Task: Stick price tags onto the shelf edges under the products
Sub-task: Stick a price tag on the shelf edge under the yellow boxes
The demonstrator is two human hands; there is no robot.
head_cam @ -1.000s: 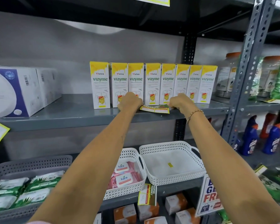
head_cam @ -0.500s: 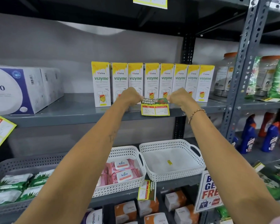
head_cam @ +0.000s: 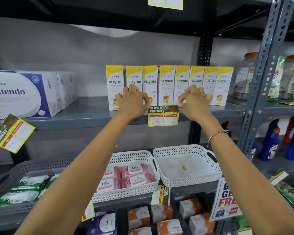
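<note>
Pinching the price tag (head_cam: pixel 163 115) at its two upper corners: left hand (head_cam: pixel 134 102) on the top-left corner, right hand (head_cam: pixel 194 101) on the top-right, thumb and forefinger pressed together on the card in each grip, other fingers curled loosely above. Tag hanging flat against the front lip of the grey shelf edge (head_cam: pixel 85 122), directly under the row of Vizyme boxes (head_cam: pixel 166 85), upper strip level with the shelf surface, lower half overhanging the lip.

Judged light, thin and flexible: glossy printed card, rectangular, yellow border, dark header band, two white price panels with handwriting. Likely to crease or skew if pulled unevenly; corners the sensible place to hold, leaving the middle free for pressing down. Adhesive not visible, so bond not confirmed.

Shelf edge painted metal, smooth, straight, likely a fair surface for sticking. Boxes stiff cardboard, upright, touching side by side. Another tag (head_cam: pixel 11 133) at far left hanging tilted.
</note>
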